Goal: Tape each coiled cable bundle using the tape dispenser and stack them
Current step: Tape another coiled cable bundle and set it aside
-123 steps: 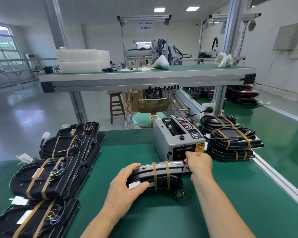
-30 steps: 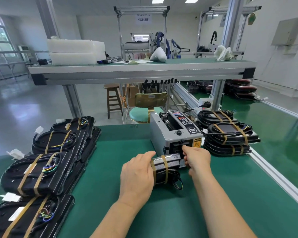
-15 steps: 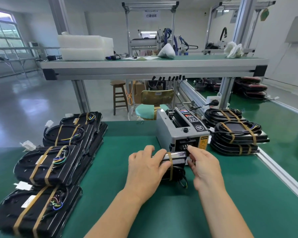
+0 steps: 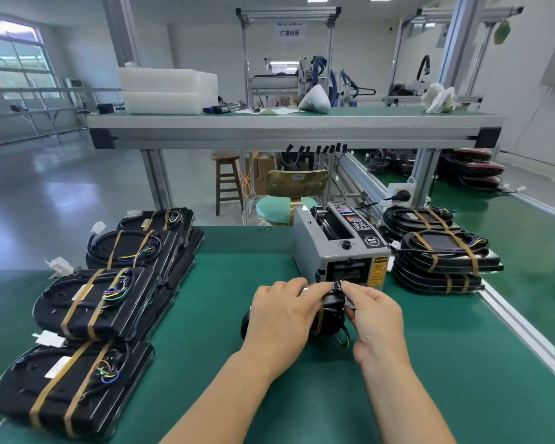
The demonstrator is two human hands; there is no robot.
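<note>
A black cable bundle (image 4: 332,310) with a tan tape band stands on edge on the green mat, just in front of the grey tape dispenser (image 4: 338,248). My left hand (image 4: 282,310) covers its left side and grips it. My right hand (image 4: 370,312) pinches a small strip of tape at the bundle's top right, close to the dispenser's outlet. Most of the bundle is hidden under my hands. Coloured wire ends poke out below it.
Several taped black bundles (image 4: 93,302) lie in a row along the left of the mat. A stack of taped bundles (image 4: 442,257) sits right of the dispenser. An aluminium rail (image 4: 526,334) edges the mat on the right. A raised shelf (image 4: 295,126) spans the back.
My left hand has slid rightward over the bundle, covering more of it. My right hand has come off the dispenser's outlet and now pinches tape at the bundle's top.
</note>
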